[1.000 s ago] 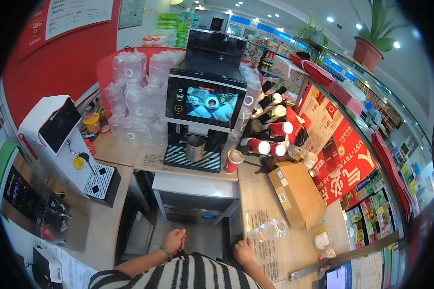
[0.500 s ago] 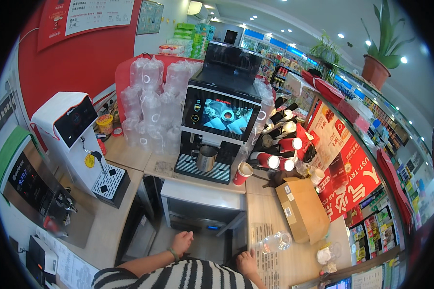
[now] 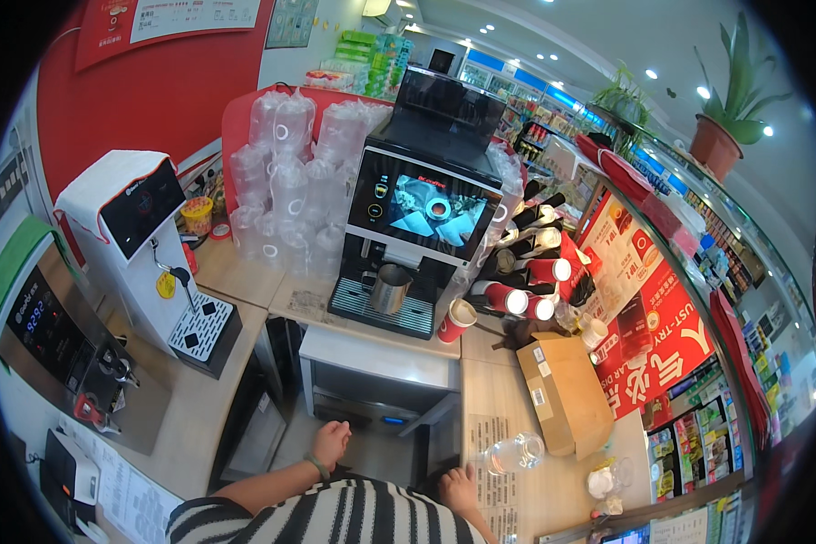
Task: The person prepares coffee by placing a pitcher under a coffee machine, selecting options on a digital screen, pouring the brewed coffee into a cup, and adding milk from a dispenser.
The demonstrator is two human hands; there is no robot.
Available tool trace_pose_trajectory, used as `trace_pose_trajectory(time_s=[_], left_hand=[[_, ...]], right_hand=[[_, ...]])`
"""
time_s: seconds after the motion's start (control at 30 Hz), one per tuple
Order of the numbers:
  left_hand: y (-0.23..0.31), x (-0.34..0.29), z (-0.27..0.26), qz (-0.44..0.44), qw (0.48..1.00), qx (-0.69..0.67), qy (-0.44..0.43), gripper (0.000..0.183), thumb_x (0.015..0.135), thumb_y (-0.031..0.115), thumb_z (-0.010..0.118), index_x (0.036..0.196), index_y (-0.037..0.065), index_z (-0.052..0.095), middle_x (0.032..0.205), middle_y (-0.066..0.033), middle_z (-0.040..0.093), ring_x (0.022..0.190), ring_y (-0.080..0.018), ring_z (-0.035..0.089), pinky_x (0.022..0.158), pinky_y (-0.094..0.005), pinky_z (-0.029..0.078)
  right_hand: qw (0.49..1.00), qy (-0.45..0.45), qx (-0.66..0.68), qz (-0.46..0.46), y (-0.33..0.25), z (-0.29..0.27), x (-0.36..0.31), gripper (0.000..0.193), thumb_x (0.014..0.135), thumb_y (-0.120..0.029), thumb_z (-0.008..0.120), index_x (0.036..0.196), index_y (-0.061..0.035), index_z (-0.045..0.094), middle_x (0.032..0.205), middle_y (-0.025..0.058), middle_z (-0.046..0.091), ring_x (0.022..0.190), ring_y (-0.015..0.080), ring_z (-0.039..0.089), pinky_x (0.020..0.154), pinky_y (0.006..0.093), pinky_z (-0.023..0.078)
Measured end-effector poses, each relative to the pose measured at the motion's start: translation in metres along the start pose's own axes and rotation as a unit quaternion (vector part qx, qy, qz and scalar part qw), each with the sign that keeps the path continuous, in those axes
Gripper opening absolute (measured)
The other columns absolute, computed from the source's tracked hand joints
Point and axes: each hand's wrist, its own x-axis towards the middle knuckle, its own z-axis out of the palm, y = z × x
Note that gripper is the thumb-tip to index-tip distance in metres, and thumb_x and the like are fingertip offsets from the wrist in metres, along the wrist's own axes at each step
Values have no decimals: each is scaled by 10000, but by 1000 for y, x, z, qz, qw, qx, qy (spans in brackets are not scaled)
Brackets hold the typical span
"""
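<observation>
My left hand [image 3: 332, 442], with a bracelet at the wrist, hangs loosely curled in front of my body, and nothing shows in it. My right hand [image 3: 460, 490] rests on the right counter's edge, fingers stretched out, beside a clear plastic cup [image 3: 515, 452] on its side. Ahead stands a black coffee machine [image 3: 423, 204] with a lit screen. On its drip grid is a steel milk pitcher [image 3: 391, 289]. A red paper cup [image 3: 456, 321] with a pale lid or top stands at the machine's right corner, out of reach of either hand.
Bagged stacks of clear cups [image 3: 290, 186] fill the space left of the machine. A white dispenser [image 3: 145, 254] and a steel machine [image 3: 59, 331] line the left counter. On the right are an open cardboard box [image 3: 562, 394], stacked paper cups [image 3: 508, 297] and a glass partition.
The whole view has shifted slightly. My left hand sits a little lower and further left, still curled. My right hand stays at the counter's edge.
</observation>
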Motion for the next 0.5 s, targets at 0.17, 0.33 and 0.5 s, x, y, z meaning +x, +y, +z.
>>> trace_pose_trajectory(time_s=[0.17, 0.33, 0.5], left_hand=[[-4, 4, -3, 21, 1000, -1, -8, 276, 1000, 283, 557, 800, 94, 550, 612, 6, 508, 495, -100, 456, 451, -256, 349], [-3, 4, -4, 12, 1000, 7, -1, 240, 994, 244, 548, 812, 87, 557, 665, -8, 540, 543, -106, 496, 495, -257, 395], [-2, 4, -5, -6, 1000, 17, -9, 152, 978, 192, 523, 871, 99, 576, 726, -7, 583, 565, -107, 524, 507, -247, 413]], right_hand=[[1000, 2, -1, 2, -1, -2, 1, 112, 793, -223, 652, 812, -113, 663, 840, 63, 604, 968, 257, 591, 1099, 547, 327], [1000, 12, 1, 2, -2, 0, 2, 96, 794, -205, 637, 781, -110, 645, 826, 66, 598, 951, 261, 593, 1097, 546, 333], [1000, 24, 4, 4, -2, 2, 2, 94, 796, -187, 618, 741, -111, 622, 816, 66, 592, 935, 262, 593, 1094, 547, 337]])
